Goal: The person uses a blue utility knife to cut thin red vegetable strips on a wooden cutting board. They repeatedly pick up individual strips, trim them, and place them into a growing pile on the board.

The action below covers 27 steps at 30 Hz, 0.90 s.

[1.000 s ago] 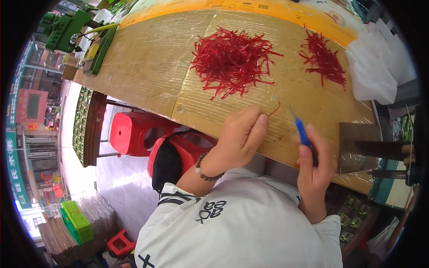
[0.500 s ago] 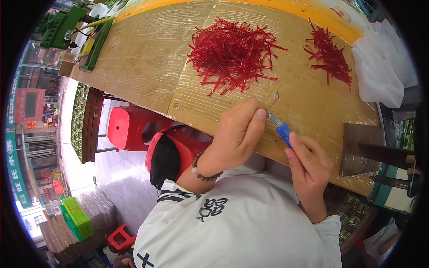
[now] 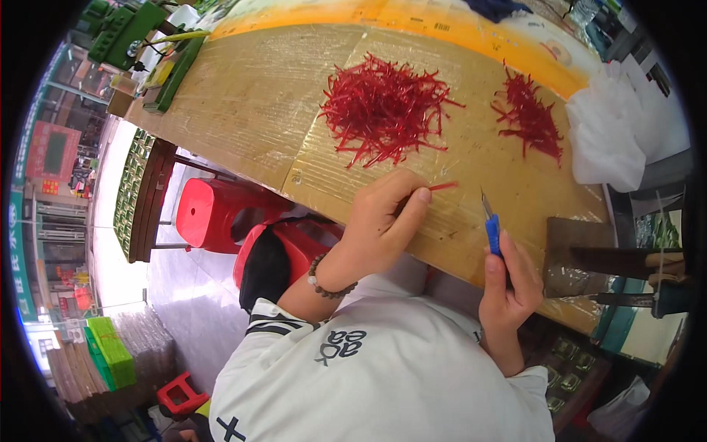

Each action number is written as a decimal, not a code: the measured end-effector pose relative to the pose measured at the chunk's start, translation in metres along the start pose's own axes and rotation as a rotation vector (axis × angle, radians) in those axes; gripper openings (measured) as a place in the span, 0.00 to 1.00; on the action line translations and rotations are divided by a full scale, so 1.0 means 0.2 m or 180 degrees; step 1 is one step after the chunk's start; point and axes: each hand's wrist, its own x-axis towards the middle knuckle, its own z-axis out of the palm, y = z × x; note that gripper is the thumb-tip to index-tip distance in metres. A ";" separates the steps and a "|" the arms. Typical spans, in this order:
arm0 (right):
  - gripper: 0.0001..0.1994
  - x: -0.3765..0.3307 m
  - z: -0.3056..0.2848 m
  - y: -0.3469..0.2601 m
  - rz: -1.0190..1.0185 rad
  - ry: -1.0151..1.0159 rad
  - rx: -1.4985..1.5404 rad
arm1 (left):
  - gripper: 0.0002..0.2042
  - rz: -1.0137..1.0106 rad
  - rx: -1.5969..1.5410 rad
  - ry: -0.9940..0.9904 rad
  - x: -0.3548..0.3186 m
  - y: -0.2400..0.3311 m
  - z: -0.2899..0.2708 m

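My left hand (image 3: 383, 225) rests on the cardboard-covered table (image 3: 243, 110) and pinches a thin red strip (image 3: 442, 187) that sticks out past its fingertips. My right hand (image 3: 508, 283) grips a blue-handled craft knife (image 3: 491, 228), blade pointing up and away, a little to the right of the strip. A large pile of red strips (image 3: 387, 107) lies beyond my left hand. A smaller pile of red strips (image 3: 529, 114) lies to the right.
A white plastic bag (image 3: 607, 140) sits at the table's right end. A dark cleaver (image 3: 589, 258) lies on a block near my right hand. Red plastic stools (image 3: 221, 217) stand under the table edge. Green items (image 3: 140, 29) crowd the far left corner.
My left hand slid forward on the cardboard, still holding a red strip. My right hand shifted the knife toward the strip and then drew back right, blade upright.
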 end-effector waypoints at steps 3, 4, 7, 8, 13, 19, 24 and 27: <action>0.13 -0.02 -0.02 0.03 -0.0010 0.0025 0.0362 | 0.07 0.0209 0.0592 -0.0219 0.11 0.06 0.00; 0.13 -0.02 -0.02 0.03 -0.0030 0.0012 0.0479 | 0.06 0.0324 0.0850 -0.0299 0.17 0.08 -0.01; 0.13 -0.03 -0.01 0.04 -0.0003 0.0095 0.0569 | 0.08 0.0757 0.1573 -0.0693 0.40 0.12 0.06; 0.13 -0.03 -0.01 0.04 -0.0018 0.0102 0.0572 | 0.09 0.0856 0.1801 -0.0822 0.47 0.11 0.10; 0.13 -0.04 -0.01 0.04 0.0054 0.0097 0.0662 | 0.12 0.1081 0.2913 -0.1231 0.82 -0.06 0.13; 0.13 -0.04 -0.01 0.04 -0.0043 0.0046 0.0619 | 0.10 0.0148 0.3016 -0.1721 1.02 -0.15 -0.18; 0.13 -0.02 0.00 0.04 0.0041 -0.0044 0.0612 | 0.10 0.0097 0.2958 -0.1639 1.02 -0.17 -0.18; 0.14 -0.01 0.00 0.04 -0.0032 -0.0081 0.0605 | 0.09 0.0210 0.3029 -0.1668 1.00 -0.12 -0.17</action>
